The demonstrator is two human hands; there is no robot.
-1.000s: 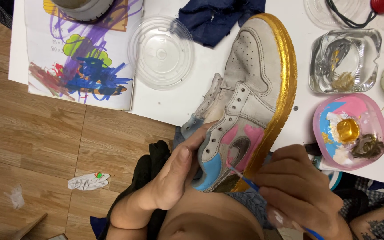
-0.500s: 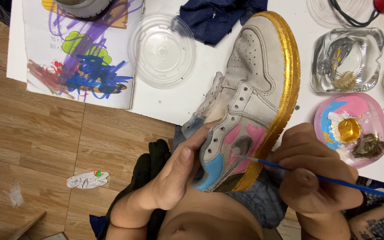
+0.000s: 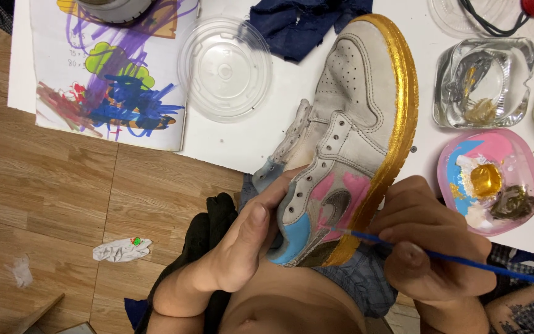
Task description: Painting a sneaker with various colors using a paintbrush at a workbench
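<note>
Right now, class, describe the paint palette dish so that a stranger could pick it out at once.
Start at the white table and find the gold-soled shoe. Just past its sole, by the right hand, sits a pink palette dish. Unlike the clear glass dish beyond it, it holds blue, white and gold paint.

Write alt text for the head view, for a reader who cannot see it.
A person's left hand steadies a white sneaker with a gold sole while the right hand holds a blue paintbrush to its pink and blue side. Nearby on the white table sit a pink paint palette, a clear lid and a scribbled paper.
</note>
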